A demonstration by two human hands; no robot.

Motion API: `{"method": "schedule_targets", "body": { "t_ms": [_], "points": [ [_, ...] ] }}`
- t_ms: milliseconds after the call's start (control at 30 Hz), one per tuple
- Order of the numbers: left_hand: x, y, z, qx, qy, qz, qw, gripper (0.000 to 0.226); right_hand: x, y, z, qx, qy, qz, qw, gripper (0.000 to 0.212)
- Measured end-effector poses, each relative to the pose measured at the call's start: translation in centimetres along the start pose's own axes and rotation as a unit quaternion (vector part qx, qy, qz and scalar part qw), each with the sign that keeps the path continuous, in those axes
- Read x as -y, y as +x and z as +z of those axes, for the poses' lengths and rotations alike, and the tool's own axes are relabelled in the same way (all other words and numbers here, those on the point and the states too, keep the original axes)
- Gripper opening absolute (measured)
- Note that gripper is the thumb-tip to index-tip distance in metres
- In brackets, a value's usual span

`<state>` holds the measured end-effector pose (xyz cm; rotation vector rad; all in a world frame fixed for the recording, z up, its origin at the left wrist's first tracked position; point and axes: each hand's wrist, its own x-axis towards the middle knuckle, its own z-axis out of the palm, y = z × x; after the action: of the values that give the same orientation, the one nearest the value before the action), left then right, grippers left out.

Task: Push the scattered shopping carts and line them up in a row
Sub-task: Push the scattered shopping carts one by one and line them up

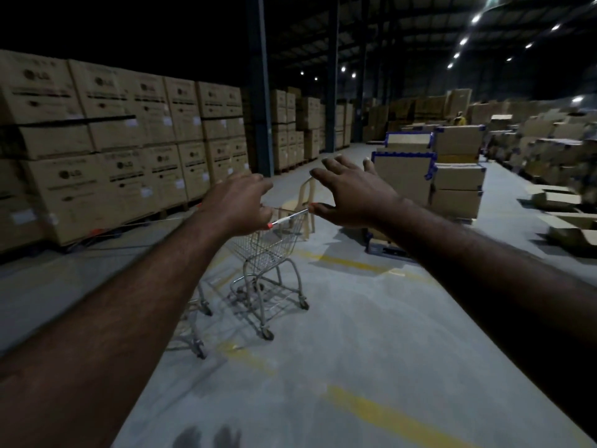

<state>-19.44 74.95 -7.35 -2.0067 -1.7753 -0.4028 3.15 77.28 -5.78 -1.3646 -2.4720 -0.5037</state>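
Cart (268, 250) stands dead ahead at 12 o'clock, mid-aisle, basket end pointing away, handle (292, 216) slanting up from 8 to 2 o'clock. L hand (237, 202) is over the bar's near end w/ fingers curled, red end cap poking out below it; can't tell if it's actually clamped on the bar or just above it. R hand (352, 195) is at the bar's far end, fingers (332, 163) spread wide apart, gripping nothing, thumb just beside the tip. To do this well, IMO: get both hands closed on the bar, one near each end, before shoving. A one-handed push would prob swing the cart round on its castors. A 2nd cart (200, 347) sits at approx 8 o'clock of the first, mostly hidden under the L forearm; likely the row mate, so steer to draw level w/ it, side by side. Watch the plastic chair (306, 194) right behind at 12 o'clock and the blue-edged boxes (402, 176) at 2 o'clock; keep the push short and straight.
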Motion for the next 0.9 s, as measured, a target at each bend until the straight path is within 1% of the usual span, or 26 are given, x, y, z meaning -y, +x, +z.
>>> {"method": "schedule_targets", "body": {
  "t_ms": [200, 367, 467, 567, 733, 900],
  "points": [
    [3.5, 7.5, 7.2, 0.016, 0.000, -0.016, 1.000, 0.057, -2.8, 8.9, 6.6, 0.016, 0.010, -0.017, 1.000, 0.076],
    [7.8, 16.8, 14.7, 0.023, -0.021, -0.003, 1.000, 0.057, -5.6, 18.8, 13.1, 0.041, -0.003, -0.018, 0.999, 0.077],
    [10.1, 22.7, 18.8, 0.038, -0.024, -0.003, 0.999, 0.059, -7.3, 25.0, 16.2, 0.069, -0.012, -0.014, 0.997, 0.079],
    [12.2, 28.0, 22.7, 0.052, -0.032, -0.006, 0.998, 0.060, -9.0, 30.9, 19.5, 0.079, -0.017, -0.007, 0.997, 0.079],
    [14.4, 34.9, 29.2, 0.094, -0.034, -0.012, 0.995, 0.060, -12.0, 38.6, 25.6, 0.114, -0.018, -0.018, 0.993, 0.080],
    [15.0, 42.9, 36.0, 0.106, -0.044, -0.015, 0.993, 0.059, -16.1, 47.0, 31.9, 0.120, -0.006, -0.021, 0.993, 0.079]
  ]
}}
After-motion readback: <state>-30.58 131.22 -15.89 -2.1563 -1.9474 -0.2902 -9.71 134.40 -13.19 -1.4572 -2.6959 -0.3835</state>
